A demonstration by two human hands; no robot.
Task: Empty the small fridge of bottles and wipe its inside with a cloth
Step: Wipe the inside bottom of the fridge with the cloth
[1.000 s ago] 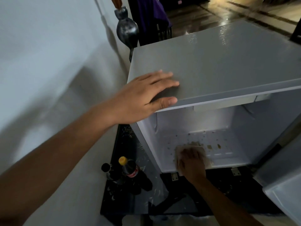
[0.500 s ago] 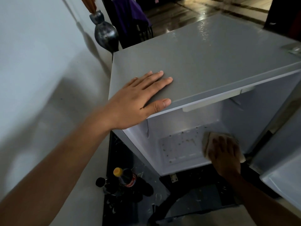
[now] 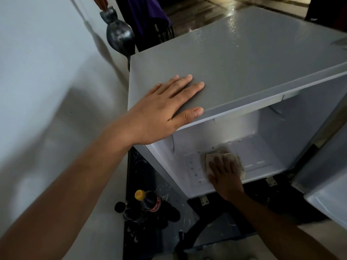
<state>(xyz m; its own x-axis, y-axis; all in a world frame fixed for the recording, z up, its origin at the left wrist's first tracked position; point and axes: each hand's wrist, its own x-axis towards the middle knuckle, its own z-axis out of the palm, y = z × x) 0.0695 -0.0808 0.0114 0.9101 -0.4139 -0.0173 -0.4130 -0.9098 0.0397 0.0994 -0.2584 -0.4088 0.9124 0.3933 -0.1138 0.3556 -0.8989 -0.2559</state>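
Observation:
The small grey fridge stands open, its white inside empty of bottles. My left hand lies flat on the fridge's top near the front left corner, fingers spread, thumb over the front edge. My right hand presses a beige cloth flat against the fridge's white floor, left of the middle. A few dark specks dot the floor left of the cloth. Two dark soda bottles stand outside on the dark stand left of the fridge: one with a yellow cap, one with a black cap.
The open fridge door hangs at the right edge. A white wall runs along the left. A dark metallic vase stands behind the fridge's left corner, with purple cloth beyond it. The dark glass stand lies under the fridge.
My right hand and the cloth have slid from the right side of the fridge floor back toward the left. My left hand has stayed on the top. The view has shifted slightly.

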